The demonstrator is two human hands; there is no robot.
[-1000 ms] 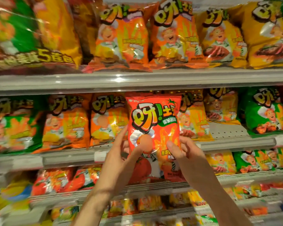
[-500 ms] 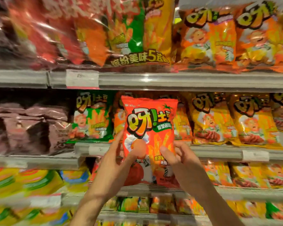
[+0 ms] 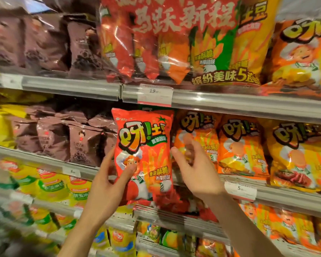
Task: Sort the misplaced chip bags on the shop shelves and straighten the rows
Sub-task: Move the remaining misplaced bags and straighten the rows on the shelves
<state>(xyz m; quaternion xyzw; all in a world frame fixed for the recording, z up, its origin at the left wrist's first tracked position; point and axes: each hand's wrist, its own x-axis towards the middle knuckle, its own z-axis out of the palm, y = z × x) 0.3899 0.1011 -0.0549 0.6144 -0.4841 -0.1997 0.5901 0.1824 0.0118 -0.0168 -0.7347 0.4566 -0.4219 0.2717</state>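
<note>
Red and glossy, the chip bag (image 3: 144, 156) stands upright in front of the middle shelf (image 3: 267, 196), held up between two bare hands. The left hand (image 3: 107, 184) grips its lower left edge, thumb pressed on the printed front and fingers tucked behind. The right hand (image 3: 195, 169) is at the bag's right edge with its fingers loosely curled; whether it actually pinches the bag or only touches it cannot be told.

Just right of the bag, on the same shelf, stands a row of orange bags (image 3: 243, 147) of the same brand, upright and side by side. To the left on that shelf sit brown bags (image 3: 70, 143), and at the far left edge yellow bags (image 3: 0, 125), blurred.

Above, the upper shelf (image 3: 248, 103) has a grey metal front rail carrying a white price tag (image 3: 155, 94). On it rests a large clear multipack (image 3: 185, 39) of red, orange, green and yellow packets, with more brown bags to its left and an orange bag to its right. A second price tag (image 3: 240, 191) hangs on the middle rail. Below, lower shelves (image 3: 174, 219) hold yellow-green packets (image 3: 50, 186), blurred.
</note>
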